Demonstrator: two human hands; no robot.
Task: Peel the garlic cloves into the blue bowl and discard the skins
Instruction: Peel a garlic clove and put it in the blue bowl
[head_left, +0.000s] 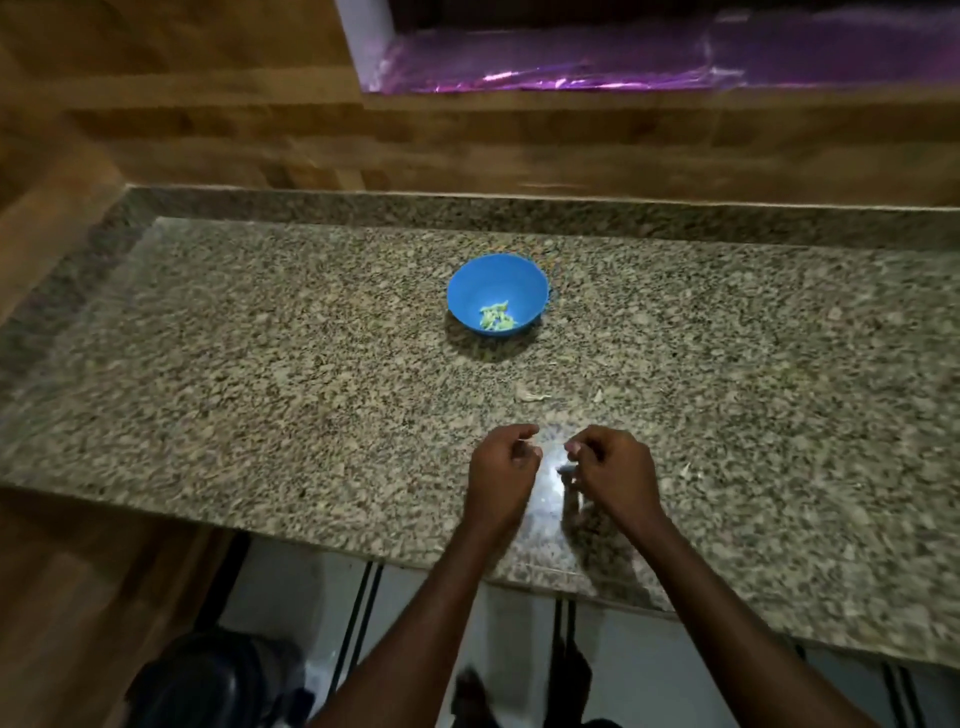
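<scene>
A blue bowl (497, 293) stands on the granite counter (260, 364) with several pale peeled garlic cloves (497, 317) at its bottom. My left hand (501, 467) and my right hand (613, 470) hover close together over the counter's near edge, well in front of the bowl. Both have curled fingers. A small pale bit shows at my right fingertips (569, 470), blurred, so I cannot tell what it is. Whether my left hand holds anything is hidden by its fingers. A piece of garlic skin (530, 396) lies on the counter between my hands and the bowl.
Small skin flakes (598, 396) lie scattered right of the skin piece. A raised granite ledge (519, 208) and a wooden wall back the counter. A purple-lit opening (649, 62) sits above. A dark round container (208, 680) stands on the floor at lower left.
</scene>
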